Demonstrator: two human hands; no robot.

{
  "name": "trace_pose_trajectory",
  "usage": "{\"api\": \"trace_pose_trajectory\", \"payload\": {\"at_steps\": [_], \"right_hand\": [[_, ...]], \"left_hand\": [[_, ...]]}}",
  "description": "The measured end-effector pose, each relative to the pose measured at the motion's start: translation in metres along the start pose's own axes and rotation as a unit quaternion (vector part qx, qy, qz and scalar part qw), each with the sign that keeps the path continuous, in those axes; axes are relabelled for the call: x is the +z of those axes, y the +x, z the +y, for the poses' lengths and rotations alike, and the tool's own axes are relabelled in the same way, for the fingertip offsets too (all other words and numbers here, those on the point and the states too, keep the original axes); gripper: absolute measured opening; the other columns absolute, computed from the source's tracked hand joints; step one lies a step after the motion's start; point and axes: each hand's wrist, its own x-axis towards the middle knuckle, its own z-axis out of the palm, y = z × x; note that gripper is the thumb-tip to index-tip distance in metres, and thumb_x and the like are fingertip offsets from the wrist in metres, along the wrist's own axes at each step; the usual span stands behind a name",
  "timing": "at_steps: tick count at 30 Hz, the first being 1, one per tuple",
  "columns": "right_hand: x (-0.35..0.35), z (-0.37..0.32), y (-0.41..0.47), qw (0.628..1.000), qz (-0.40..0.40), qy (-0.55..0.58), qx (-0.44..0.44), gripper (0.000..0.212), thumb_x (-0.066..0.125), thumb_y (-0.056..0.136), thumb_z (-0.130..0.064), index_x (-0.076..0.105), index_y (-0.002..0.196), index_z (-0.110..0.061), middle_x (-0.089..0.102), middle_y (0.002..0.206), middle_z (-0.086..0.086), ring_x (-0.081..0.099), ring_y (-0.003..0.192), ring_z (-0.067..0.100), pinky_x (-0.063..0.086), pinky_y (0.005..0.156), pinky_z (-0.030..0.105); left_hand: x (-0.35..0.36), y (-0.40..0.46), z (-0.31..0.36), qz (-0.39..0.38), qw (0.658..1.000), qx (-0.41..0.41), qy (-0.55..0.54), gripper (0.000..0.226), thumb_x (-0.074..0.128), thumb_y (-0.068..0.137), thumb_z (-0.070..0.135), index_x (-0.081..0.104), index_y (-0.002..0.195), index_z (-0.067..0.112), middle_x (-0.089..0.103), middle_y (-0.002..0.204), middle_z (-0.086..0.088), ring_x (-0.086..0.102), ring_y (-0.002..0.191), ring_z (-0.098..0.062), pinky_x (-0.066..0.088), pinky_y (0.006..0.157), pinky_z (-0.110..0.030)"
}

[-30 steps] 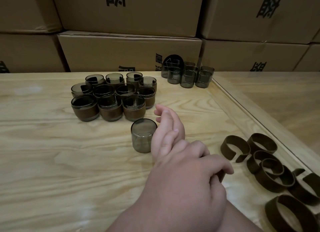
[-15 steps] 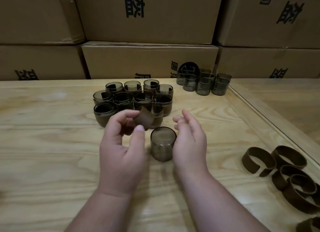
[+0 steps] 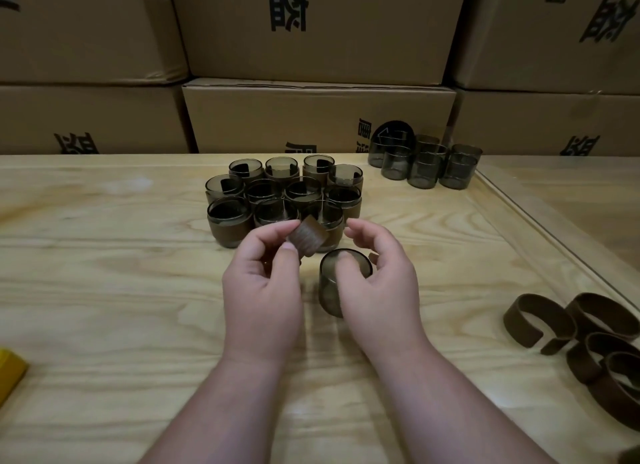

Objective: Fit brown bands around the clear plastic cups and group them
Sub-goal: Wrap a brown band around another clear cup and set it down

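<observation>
A bare clear smoky cup (image 3: 333, 282) stands upright on the wooden table (image 3: 104, 290) at centre. My right hand (image 3: 377, 283) curls round its right side, thumb on the near wall. My left hand (image 3: 265, 283) pinches a brown band (image 3: 309, 239) between thumb and fingers, just above and left of the cup. Behind them sits a tight cluster of several banded cups (image 3: 284, 197). Several bare cups (image 3: 424, 162) stand at the back right. A pile of loose brown bands (image 3: 588, 342) lies at the right.
Stacked cardboard boxes (image 3: 318, 113) wall off the back of the table. A raised wooden rail (image 3: 554, 228) runs diagonally along the table's right side. A yellow object (image 3: 8, 370) pokes in at the left edge.
My right hand has closed round the bare cup. My left hand has brought the band from the right-hand pile to just beside the cup's rim.
</observation>
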Motion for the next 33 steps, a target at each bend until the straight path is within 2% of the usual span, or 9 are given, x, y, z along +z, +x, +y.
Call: {"api": "trace_pose_trajectory", "payload": {"at_steps": [5,8,11,15,19,22,26,29,33], "right_hand": [[0.000,0.007,0.007,0.999,-0.003,-0.029,0.037,0.030,0.066,0.096,-0.029,0.061,0.124,-0.038,0.063,0.125,-0.017,0.056,0.120,-0.002,0.047,0.104,0.026],[0.000,0.005,0.004,0.999,0.011,-0.017,0.027,0.023,0.064,0.093,-0.031,0.060,0.113,-0.042,0.061,0.121,-0.019,0.055,0.116,-0.004,0.045,0.097,0.019],[0.000,0.002,0.003,0.999,0.001,0.004,0.034,0.029,0.054,0.078,-0.030,0.057,0.102,-0.046,0.060,0.116,-0.020,0.054,0.114,-0.005,0.042,0.088,0.012],[-0.001,0.006,0.004,1.000,-0.011,-0.017,0.023,0.036,0.065,0.088,-0.023,0.054,0.114,-0.045,0.057,0.120,-0.020,0.055,0.115,-0.001,0.043,0.084,0.011],[0.000,0.000,0.000,0.999,-0.015,-0.030,-0.043,0.044,0.066,0.081,-0.031,0.061,0.124,-0.040,0.058,0.121,-0.024,0.055,0.122,0.004,0.050,0.100,0.029],[0.000,-0.003,-0.003,0.994,-0.023,-0.037,-0.096,0.052,0.066,0.079,-0.027,0.065,0.130,-0.032,0.062,0.126,-0.020,0.055,0.127,0.005,0.047,0.109,0.034],[0.000,-0.004,-0.005,0.992,-0.024,-0.034,-0.123,0.051,0.066,0.079,-0.030,0.066,0.129,-0.032,0.061,0.123,-0.028,0.056,0.126,0.003,0.047,0.110,0.038],[-0.001,-0.003,-0.004,0.989,0.002,-0.041,-0.139,0.046,0.055,0.077,-0.034,0.066,0.121,-0.034,0.060,0.116,-0.031,0.057,0.121,0.005,0.048,0.106,0.045],[-0.002,0.001,-0.001,0.992,0.003,-0.032,-0.123,0.047,0.058,0.078,-0.019,0.067,0.123,-0.027,0.062,0.115,-0.026,0.058,0.116,0.002,0.050,0.102,0.033]], "left_hand": [[0.001,0.000,-0.002,-0.004,1.000,-0.004,-0.014,0.025,0.056,0.085,0.015,0.073,0.091,0.033,0.075,0.089,0.016,0.069,0.089,-0.004,0.053,0.077,-0.015],[0.001,0.000,-0.004,-0.006,1.000,-0.001,-0.016,0.025,0.057,0.085,0.015,0.072,0.091,0.033,0.072,0.086,0.015,0.066,0.083,-0.003,0.052,0.073,-0.014],[0.002,0.000,-0.004,-0.001,1.000,0.000,-0.024,0.024,0.057,0.085,0.014,0.071,0.092,0.032,0.069,0.081,0.016,0.061,0.072,0.002,0.051,0.065,-0.012],[0.002,0.000,-0.004,-0.005,1.000,-0.003,-0.028,0.023,0.057,0.084,0.014,0.071,0.092,0.031,0.070,0.081,0.015,0.060,0.071,0.000,0.051,0.065,-0.013],[0.002,0.000,-0.004,-0.006,1.000,0.007,-0.007,0.024,0.058,0.083,0.013,0.072,0.090,0.031,0.073,0.087,0.010,0.065,0.080,-0.002,0.051,0.072,-0.014],[0.001,0.000,-0.003,-0.009,1.000,0.014,0.010,0.026,0.059,0.083,0.014,0.073,0.088,0.035,0.073,0.091,0.008,0.066,0.084,-0.003,0.050,0.075,-0.014],[0.001,-0.001,-0.001,-0.019,0.999,0.034,0.028,0.028,0.058,0.086,0.014,0.073,0.090,0.037,0.072,0.096,0.004,0.066,0.088,-0.004,0.050,0.078,-0.014],[-0.001,-0.001,-0.001,-0.015,0.996,0.072,0.057,0.027,0.058,0.088,0.013,0.072,0.095,0.034,0.070,0.100,0.003,0.064,0.093,-0.007,0.048,0.083,-0.016],[0.000,0.000,-0.002,-0.022,0.994,0.087,0.066,0.027,0.059,0.090,0.012,0.071,0.099,0.034,0.068,0.102,0.006,0.064,0.094,-0.007,0.047,0.085,-0.015]]}}
